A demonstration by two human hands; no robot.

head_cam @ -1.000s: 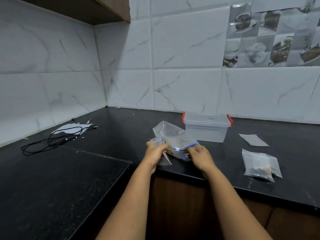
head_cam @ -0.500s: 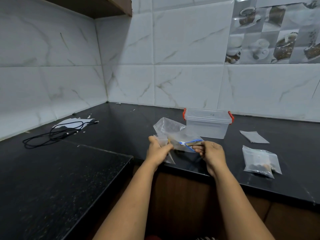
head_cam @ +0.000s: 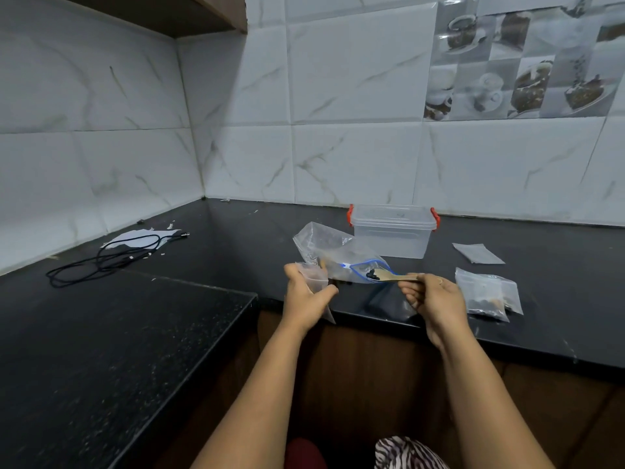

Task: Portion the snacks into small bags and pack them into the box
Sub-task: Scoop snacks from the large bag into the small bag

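Observation:
My left hand grips a small clear bag upright at the counter's front edge. My right hand holds a wooden spoon by its handle; dark snack pieces sit on its bowl, just outside the blue-rimmed mouth of the large clear zip bag. That large bag lies on the black counter between my hands. Behind it stands a clear plastic box with red clips, its lid on. Filled small bags lie to the right of my right hand.
A flat empty small bag lies right of the box. A black cable and a white paper rest on the left counter near the tiled wall. The counter corner steps down in front of me.
My right hand has drawn the spoon out of the large bag's mouth toward the right, with snack pieces on it. My left hand keeps its hold on the small bag.

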